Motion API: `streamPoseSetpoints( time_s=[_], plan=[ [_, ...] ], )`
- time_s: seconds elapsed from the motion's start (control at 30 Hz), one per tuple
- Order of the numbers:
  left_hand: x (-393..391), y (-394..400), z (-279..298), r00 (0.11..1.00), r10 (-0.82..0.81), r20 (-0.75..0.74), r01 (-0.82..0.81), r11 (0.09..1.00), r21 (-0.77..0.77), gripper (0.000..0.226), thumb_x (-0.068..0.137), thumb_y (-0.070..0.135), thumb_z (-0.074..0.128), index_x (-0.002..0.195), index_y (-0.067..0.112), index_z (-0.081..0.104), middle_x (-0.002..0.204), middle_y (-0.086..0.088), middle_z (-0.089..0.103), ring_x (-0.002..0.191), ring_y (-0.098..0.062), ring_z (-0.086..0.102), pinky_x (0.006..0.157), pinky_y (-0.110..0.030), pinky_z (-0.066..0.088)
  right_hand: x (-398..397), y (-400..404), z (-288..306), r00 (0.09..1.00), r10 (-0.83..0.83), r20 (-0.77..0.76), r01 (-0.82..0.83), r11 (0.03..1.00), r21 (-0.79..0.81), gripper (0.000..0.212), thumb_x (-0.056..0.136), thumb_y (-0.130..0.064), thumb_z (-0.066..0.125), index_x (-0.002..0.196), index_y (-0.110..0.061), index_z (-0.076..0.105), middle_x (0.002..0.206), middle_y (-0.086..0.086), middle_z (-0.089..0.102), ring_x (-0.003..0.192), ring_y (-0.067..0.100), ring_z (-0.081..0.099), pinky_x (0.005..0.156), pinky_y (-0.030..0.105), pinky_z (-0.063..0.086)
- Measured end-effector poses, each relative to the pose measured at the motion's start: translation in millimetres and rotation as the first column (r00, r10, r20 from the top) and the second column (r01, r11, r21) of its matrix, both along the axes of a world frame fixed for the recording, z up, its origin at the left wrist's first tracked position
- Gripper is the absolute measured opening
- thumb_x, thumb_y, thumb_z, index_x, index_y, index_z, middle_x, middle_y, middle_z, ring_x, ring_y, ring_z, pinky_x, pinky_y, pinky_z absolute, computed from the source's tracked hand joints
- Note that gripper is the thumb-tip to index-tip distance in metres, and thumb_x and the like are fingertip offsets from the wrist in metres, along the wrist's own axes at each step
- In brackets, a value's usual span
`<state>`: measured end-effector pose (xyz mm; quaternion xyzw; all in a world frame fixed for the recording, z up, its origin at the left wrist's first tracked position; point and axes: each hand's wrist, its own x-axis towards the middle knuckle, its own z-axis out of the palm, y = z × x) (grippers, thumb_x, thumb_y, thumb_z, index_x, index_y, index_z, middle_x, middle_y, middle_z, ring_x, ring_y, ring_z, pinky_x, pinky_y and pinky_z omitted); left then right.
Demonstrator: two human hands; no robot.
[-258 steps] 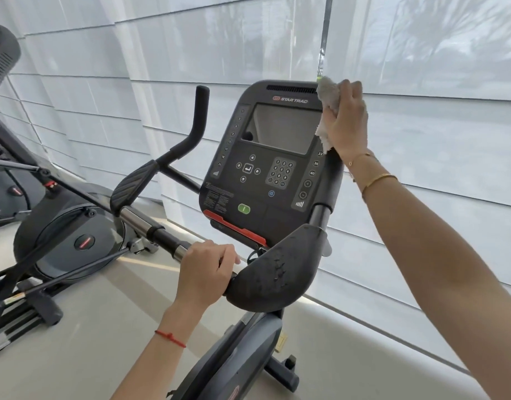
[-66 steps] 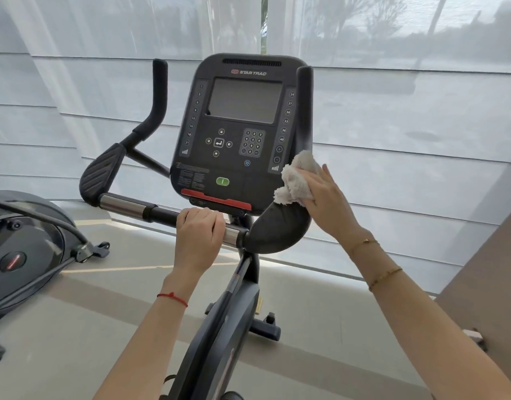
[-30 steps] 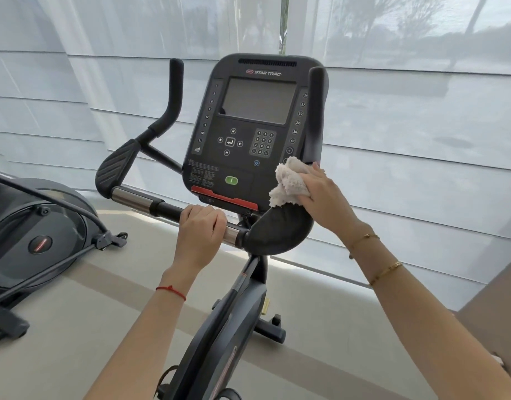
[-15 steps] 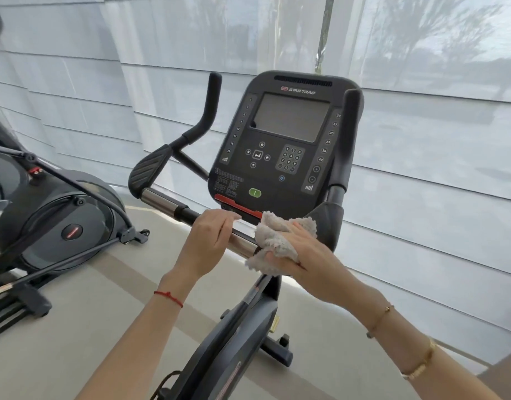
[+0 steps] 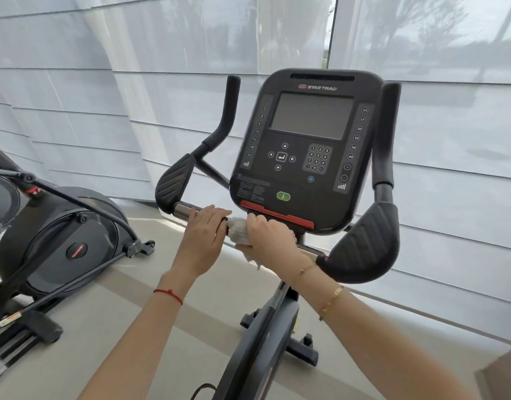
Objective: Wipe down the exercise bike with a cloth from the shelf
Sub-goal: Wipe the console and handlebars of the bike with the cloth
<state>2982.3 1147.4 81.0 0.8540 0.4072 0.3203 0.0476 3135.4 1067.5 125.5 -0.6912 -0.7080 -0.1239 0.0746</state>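
Observation:
The black exercise bike stands in front of me, its console [image 5: 309, 145] upright at the centre. A horizontal handlebar [image 5: 182, 210] runs below the console between two padded elbow rests. My left hand [image 5: 203, 238] is wrapped over the bar's left part. Right beside it, my right hand [image 5: 270, 236] presses a crumpled white cloth [image 5: 237, 230] around the bar just under the console's red strip. The cloth touches my left hand's fingers. The bar section under both hands is hidden.
The right elbow pad [image 5: 364, 243] and upright right grip [image 5: 388, 134] rise close to my right forearm. An elliptical machine [image 5: 64, 241] sits on the floor at the left. Shaded windows [image 5: 450, 140] stand behind the bike. A brown surface corner [image 5: 505, 373] shows at the lower right.
My right hand has slid the cloth from the right elbow pad leftward along the handlebar until it meets my left hand. The left hand stays on the bar.

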Motion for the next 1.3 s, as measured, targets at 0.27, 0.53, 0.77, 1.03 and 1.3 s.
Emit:
streamPoseSetpoints(
  time_s=[0.27,0.53,0.77,1.03,1.3],
  plan=[
    [-12.5,12.4,2.1,0.991,-0.11,0.071,0.109,0.994,0.013,0.042,0.099,0.03,0.022,0.117,0.018,0.058,0.113,0.003,0.061,0.112,-0.015,0.051,0.119,-0.044,0.02,27.4,-37.7,0.2,0.988,-0.142,-0.056,0.139,0.988,-0.063,0.046,0.086,-0.055,0.061,0.101,-0.018,0.04,0.098,0.0,0.058,0.083,0.022,0.06,0.067,0.033,0.048],
    [-5.5,8.2,-1.3,0.988,-0.091,0.126,0.087,0.996,0.036,0.044,0.097,0.03,0.021,0.112,0.016,0.06,0.109,-0.002,0.063,0.109,-0.019,0.053,0.119,-0.046,0.021,17.9,-19.3,8.3,0.982,-0.175,-0.073,0.162,0.974,-0.155,0.047,0.083,-0.061,0.059,0.096,-0.021,0.038,0.091,-0.003,0.06,0.073,0.02,0.057,0.063,0.03,0.048],
    [-2.1,8.2,-0.4,0.992,-0.044,0.116,0.041,0.999,0.029,0.044,0.096,0.029,0.021,0.109,0.011,0.059,0.107,-0.005,0.063,0.108,-0.022,0.053,0.116,-0.046,0.026,-12.8,18.0,3.3,0.998,-0.051,-0.03,0.049,0.996,-0.078,0.047,0.091,-0.056,0.054,0.108,-0.012,0.048,0.097,0.004,0.064,0.079,0.024,0.063,0.063,0.033,0.046],
    [15.6,-3.3,5.8,0.988,0.063,0.14,-0.058,0.998,-0.038,0.028,0.097,0.019,0.035,0.105,0.012,0.061,0.105,-0.005,0.062,0.105,-0.022,0.05,0.108,-0.048,0.034,43.5,-52.5,-1.9,0.998,0.049,0.033,-0.047,0.997,-0.062,0.051,0.093,-0.041,0.058,0.131,-0.013,0.042,0.117,0.007,0.056,0.099,0.024,0.056,0.082,0.034,0.049],
    [63.3,-57.0,14.8,0.988,-0.04,0.15,0.051,0.996,-0.074,0.033,0.1,0.023,0.033,0.108,0.016,0.065,0.104,0.0,0.066,0.104,-0.017,0.057,0.119,-0.049,0.018,107.7,-112.2,13.1,0.919,0.379,0.109,-0.385,0.923,0.034,0.072,0.067,-0.007,0.085,0.132,-0.003,0.055,0.134,0.012,0.059,0.121,0.029,0.057,0.099,0.041,0.051]
  ],
)
